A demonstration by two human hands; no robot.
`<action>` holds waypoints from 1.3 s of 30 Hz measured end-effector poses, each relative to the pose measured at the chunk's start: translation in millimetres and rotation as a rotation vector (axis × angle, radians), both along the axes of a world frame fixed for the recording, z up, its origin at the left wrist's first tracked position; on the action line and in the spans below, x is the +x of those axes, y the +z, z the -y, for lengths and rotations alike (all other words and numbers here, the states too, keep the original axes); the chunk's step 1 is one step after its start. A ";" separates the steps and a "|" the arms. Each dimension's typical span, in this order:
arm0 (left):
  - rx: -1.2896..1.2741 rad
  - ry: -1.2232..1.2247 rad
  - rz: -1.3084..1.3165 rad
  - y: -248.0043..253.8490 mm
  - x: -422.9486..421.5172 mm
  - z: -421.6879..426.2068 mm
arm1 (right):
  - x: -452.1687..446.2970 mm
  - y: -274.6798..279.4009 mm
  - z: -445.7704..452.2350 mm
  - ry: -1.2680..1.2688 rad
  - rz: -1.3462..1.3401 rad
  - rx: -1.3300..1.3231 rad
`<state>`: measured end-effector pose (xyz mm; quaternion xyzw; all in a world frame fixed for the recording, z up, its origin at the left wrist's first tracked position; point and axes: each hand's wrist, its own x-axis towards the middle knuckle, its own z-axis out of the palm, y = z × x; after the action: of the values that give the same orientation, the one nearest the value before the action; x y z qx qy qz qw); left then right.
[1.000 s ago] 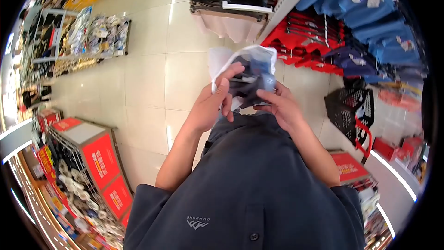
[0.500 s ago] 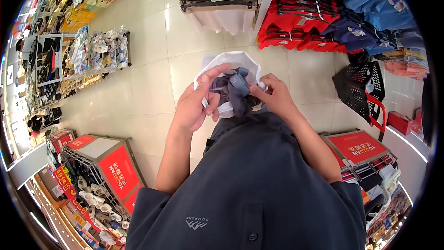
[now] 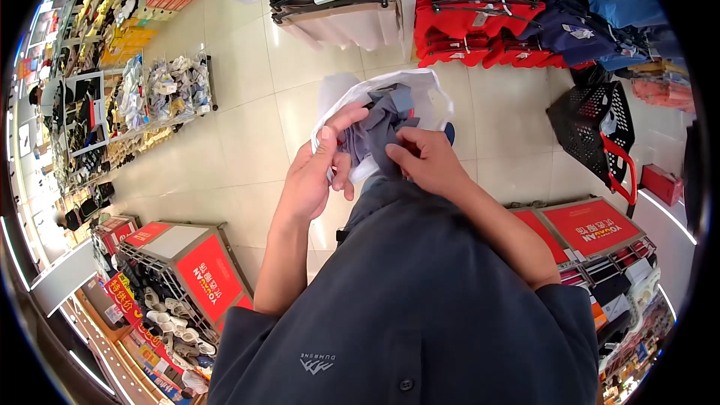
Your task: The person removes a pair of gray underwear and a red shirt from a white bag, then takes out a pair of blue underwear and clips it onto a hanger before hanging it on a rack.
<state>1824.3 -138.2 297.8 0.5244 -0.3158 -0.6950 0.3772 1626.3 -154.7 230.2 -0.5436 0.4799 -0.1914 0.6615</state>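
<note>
In front of my waist is a white plastic bag [image 3: 436, 97] with its mouth spread wide. Grey-purple folded clothing [image 3: 369, 136] lies inside, with a bluish-grey part and a bit of red near the top. My left hand [image 3: 319, 169] grips the bag's left rim, thumb outside and fingers curled over the edge. At the lower right of the opening, my right hand [image 3: 424, 157] pinches the grey clothing between thumb and fingers. The bottom of the bag is hidden by the clothing and my hands.
Red shirts [image 3: 476, 19] hang on a rack ahead to the right. A black perforated basket [image 3: 592, 124] with a red handle stands on the right. Red-sided display stands [image 3: 201, 274] hold shoes at the left; packaged goods [image 3: 176, 90] hang farther off.
My right hand has left the bag's right rim and moved inward and slightly down onto the clothing. The bag's mouth has opened wider to the right. My left hand stays on the rim.
</note>
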 end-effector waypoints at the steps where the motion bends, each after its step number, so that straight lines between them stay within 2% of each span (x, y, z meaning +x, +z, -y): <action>1: -0.018 0.002 0.013 2.1 -2.9 0.9 | 4.5 15.5 4.0 0.053 -0.158 -0.315; 2: -0.035 0.004 0.026 4.6 -5.5 1.7 | 12.5 15.4 6.3 0.051 -0.155 -0.311; 4: -0.058 -0.011 -0.002 11.1 -10.3 4.8 | 28.9 8.2 18.8 0.121 -0.185 -0.920; 5: -0.085 -0.024 -0.032 14.4 -12.4 6.1 | 36.7 -3.7 23.6 0.328 -0.411 -0.877; 6: -0.085 -0.026 -0.030 18.3 -13.2 7.1 | 40.9 -8.4 25.2 0.326 -0.410 -0.878; 8: -0.060 -0.111 -0.123 25.1 -11.8 10.1 | 48.7 -16.4 30.3 0.641 -0.627 -0.845; 9: -0.064 -0.111 -0.121 26.3 -13.6 10.0 | 56.2 -28.5 29.5 0.492 -0.180 -0.807; 10: -0.055 -0.101 -0.137 27.3 -17.1 8.6 | 62.4 -36.0 25.4 0.518 -0.027 -0.804; 14: -0.054 -0.184 -0.170 35.8 -27.6 4.5 | 78.4 -41.7 23.3 0.752 -0.016 -0.765; 19: -0.040 -0.289 -0.196 31.5 -17.6 3.6 | 90.1 -42.7 14.3 0.862 -0.058 -0.723; 26: 0.005 -0.357 -0.275 15.1 -1.4 -3.4 | 92.4 -36.8 5.9 0.776 -0.306 -0.808; 33: -0.005 -0.478 -0.269 18.6 -2.8 2.6 | 60.0 -18.5 -2.1 0.534 -0.548 -0.892; 39: -0.004 -0.560 -0.229 22.1 -16.6 8.0 | 21.6 -1.8 -20.2 0.313 -0.568 -0.932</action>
<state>1807.7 -146.2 319.9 0.3343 -0.4049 -0.8260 0.2049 1647.9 -134.5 228.3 -0.8729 0.4175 -0.1288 0.2172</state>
